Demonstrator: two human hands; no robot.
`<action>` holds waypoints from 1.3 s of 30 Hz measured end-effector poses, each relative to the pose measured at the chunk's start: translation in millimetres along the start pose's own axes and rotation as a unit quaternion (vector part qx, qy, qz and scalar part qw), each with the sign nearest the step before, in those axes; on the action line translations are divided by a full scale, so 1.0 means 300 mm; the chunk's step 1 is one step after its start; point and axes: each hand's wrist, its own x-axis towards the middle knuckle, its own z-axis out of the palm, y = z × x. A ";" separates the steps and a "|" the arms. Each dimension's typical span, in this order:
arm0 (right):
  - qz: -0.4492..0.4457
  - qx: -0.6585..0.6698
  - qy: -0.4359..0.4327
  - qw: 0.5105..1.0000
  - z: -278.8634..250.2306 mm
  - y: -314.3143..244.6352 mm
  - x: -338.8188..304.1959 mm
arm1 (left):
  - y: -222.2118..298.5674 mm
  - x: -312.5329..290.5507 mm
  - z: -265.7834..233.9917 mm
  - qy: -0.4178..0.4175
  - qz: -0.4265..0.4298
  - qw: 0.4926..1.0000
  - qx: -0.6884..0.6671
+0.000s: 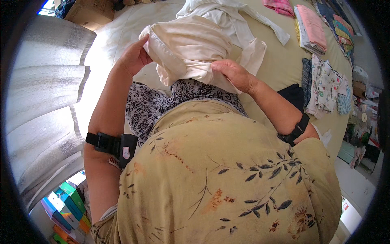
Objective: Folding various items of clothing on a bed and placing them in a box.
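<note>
Cream cloth is pinched by fingers, left hand at its nine o'clock, right hand at four, apparently to spread it.

**Mostly soft cloth, with some card and plastic**

The cream cloth looks thin, smooth and soft, with little creases and hardly any shine. The white cloth behind it is smooth and wrinkly too. The bed cover is flat, matt cloth. The shirt and the patterned trousers are matt printed cloth. The curtain is thin, see-through cloth. The floor is smooth and glossy. The box is plain, dull brown cardboard. The black buckle looks like hard plastic.
</note>
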 end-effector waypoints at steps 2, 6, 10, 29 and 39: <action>0.027 -0.028 -0.030 0.999 -0.011 -0.024 -0.004 | -0.035 -0.026 0.011 -0.054 -0.024 0.998 0.000; 0.022 -0.023 -0.008 0.999 0.008 -0.027 -0.002 | -0.082 -0.045 0.018 -0.084 -0.017 0.996 0.014; -0.051 -0.057 0.022 0.997 0.017 0.003 0.007 | -0.022 -0.083 0.023 0.001 0.104 0.994 0.017; -0.239 -0.358 0.021 0.902 0.158 -0.086 0.006 | -0.026 -0.244 0.043 -0.016 0.023 0.986 -0.164; -0.045 -0.151 -0.063 0.985 0.158 -0.110 0.047 | -0.030 -0.189 -0.017 0.010 0.032 0.988 -0.154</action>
